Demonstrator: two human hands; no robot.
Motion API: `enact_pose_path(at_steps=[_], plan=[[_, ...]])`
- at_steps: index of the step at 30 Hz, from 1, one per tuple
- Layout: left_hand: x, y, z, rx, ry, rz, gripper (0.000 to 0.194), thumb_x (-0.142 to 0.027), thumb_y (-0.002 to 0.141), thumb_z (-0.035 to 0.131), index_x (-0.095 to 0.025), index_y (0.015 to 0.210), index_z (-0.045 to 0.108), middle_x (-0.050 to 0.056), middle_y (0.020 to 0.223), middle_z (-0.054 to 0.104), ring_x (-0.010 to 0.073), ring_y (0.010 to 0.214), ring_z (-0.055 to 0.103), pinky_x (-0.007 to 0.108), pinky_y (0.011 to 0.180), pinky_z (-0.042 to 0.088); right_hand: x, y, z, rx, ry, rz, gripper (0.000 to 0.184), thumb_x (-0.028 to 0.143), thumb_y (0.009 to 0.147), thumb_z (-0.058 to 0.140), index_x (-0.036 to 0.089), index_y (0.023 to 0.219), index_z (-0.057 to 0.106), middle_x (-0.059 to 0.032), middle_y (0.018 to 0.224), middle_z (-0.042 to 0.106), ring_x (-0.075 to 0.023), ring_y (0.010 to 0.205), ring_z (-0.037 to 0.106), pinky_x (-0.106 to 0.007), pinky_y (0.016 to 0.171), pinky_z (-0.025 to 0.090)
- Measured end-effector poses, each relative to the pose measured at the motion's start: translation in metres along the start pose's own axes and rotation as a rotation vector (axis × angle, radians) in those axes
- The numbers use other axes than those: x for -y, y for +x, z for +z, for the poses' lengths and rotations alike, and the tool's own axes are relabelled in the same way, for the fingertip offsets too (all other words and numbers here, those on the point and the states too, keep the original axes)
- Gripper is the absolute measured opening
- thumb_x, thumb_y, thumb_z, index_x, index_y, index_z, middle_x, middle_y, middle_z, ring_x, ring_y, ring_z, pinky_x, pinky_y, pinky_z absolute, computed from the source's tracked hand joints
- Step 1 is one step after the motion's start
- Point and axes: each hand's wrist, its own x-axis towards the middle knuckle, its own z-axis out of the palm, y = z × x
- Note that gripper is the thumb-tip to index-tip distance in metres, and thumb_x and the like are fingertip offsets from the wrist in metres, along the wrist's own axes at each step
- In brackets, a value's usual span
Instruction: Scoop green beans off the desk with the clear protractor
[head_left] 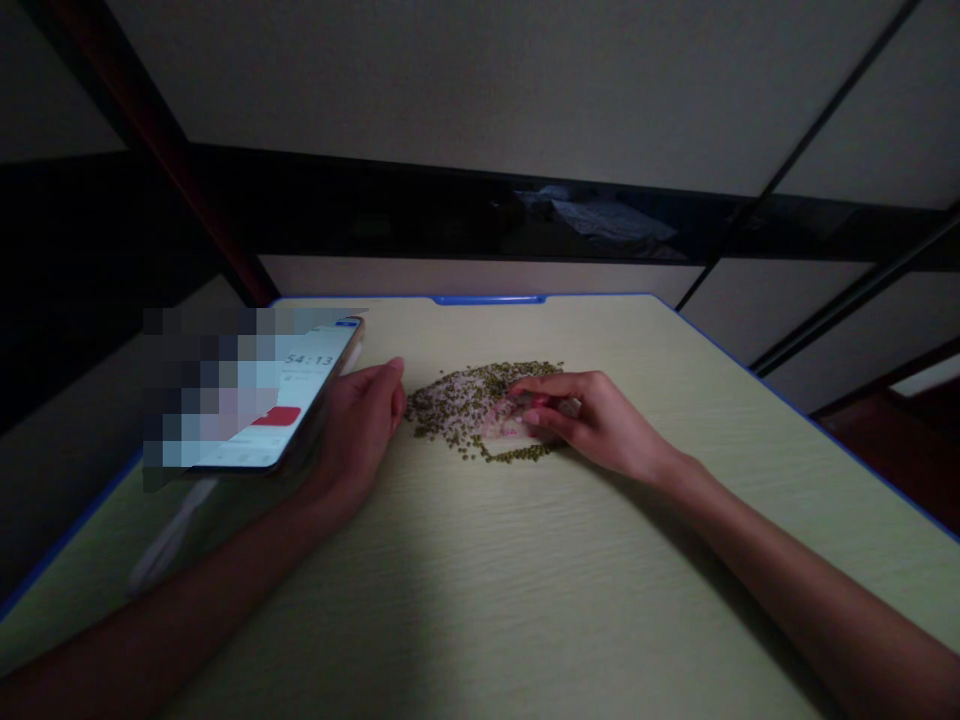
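Observation:
Small green beans [442, 405], like mung beans, lie in a loose spread on the pale table, mixed with a greyish-pink patch that I cannot make out clearly. At the right side of the spread is my right hand [600, 425], with fingers curled and thumb and index finger close together over the beans. Whatever lies between its fingertips is too small to tell. My left hand [364, 415] rests closed at the left edge of the beans, with its thumb on top; the inside of the fist is hidden. It is right beside a phone [300, 400].
The phone leans at the left with its screen lit, showing a timer and a red button. A white cable [172, 535] runs below it. The table [480, 580] has a blue edge and a blue handle [491, 299] at the back. Behind stand cabinet panels [450, 90] with a dark glossy strip.

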Motion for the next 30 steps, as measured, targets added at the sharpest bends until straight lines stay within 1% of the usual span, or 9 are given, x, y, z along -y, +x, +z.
enact_pose_path(at_steps=[4,9,14,20,25,30], plan=[[0.0006,0.0005,0.0002,-0.005,0.0,0.001,0.04,-0.033,0.076,0.046,-0.02,0.039,0.037,-0.005,0.034,0.033,0.0097,0.036,0.031,0.026,0.041,0.024,-0.0008,0.0006,0.0009,-0.012,-0.028,0.002,0.034,0.017,0.078,0.053,0.011,0.11,0.063,-0.0083,0.092,0.07,-0.0168,0.067,0.062,-0.029,0.062,0.05],[-0.0001,0.0001,0.0003,-0.003,0.019,0.012,0.041,-0.033,0.077,0.046,-0.021,0.039,0.037,-0.004,0.035,0.034,0.0103,0.037,0.032,0.027,0.041,0.026,0.0004,0.0008,0.0018,-0.019,-0.032,0.016,0.034,0.018,0.078,0.052,0.012,0.11,0.063,-0.0079,0.088,0.07,-0.0169,0.065,0.062,-0.03,0.061,0.05],[-0.0027,-0.0006,0.0008,-0.007,0.019,-0.021,0.041,-0.034,0.077,0.045,-0.02,0.039,0.037,-0.005,0.034,0.033,0.0095,0.036,0.031,0.025,0.041,0.024,0.0016,0.0011,0.0016,-0.037,-0.033,-0.015,0.032,0.016,0.078,0.052,0.013,0.107,0.065,-0.0086,0.099,0.069,-0.0183,0.074,0.062,-0.031,0.067,0.05],[0.0017,0.0011,0.0002,0.01,0.0,0.012,0.04,-0.034,0.077,0.045,-0.02,0.039,0.037,-0.005,0.035,0.033,0.0089,0.037,0.031,0.025,0.042,0.024,0.0025,0.0014,0.0014,-0.022,-0.05,-0.051,0.033,0.014,0.077,0.052,0.013,0.108,0.065,-0.0076,0.097,0.07,-0.0183,0.075,0.063,-0.03,0.068,0.05],[0.0018,0.0003,0.0001,0.007,-0.021,0.011,0.039,-0.033,0.076,0.045,-0.02,0.04,0.037,-0.006,0.035,0.033,0.0087,0.037,0.031,0.025,0.042,0.024,0.0047,0.0012,0.0017,-0.021,-0.042,-0.052,0.032,0.013,0.077,0.052,0.014,0.106,0.066,-0.0078,0.102,0.069,-0.0191,0.081,0.064,-0.03,0.073,0.05],[-0.0011,-0.0006,0.0002,0.006,-0.001,0.006,0.039,-0.033,0.076,0.045,-0.02,0.04,0.037,-0.006,0.035,0.033,0.0086,0.036,0.031,0.025,0.042,0.024,0.0052,0.0008,0.0042,-0.036,-0.051,-0.057,0.033,0.013,0.077,0.052,0.016,0.108,0.065,-0.0068,0.1,0.07,-0.0182,0.077,0.065,-0.029,0.07,0.05]])
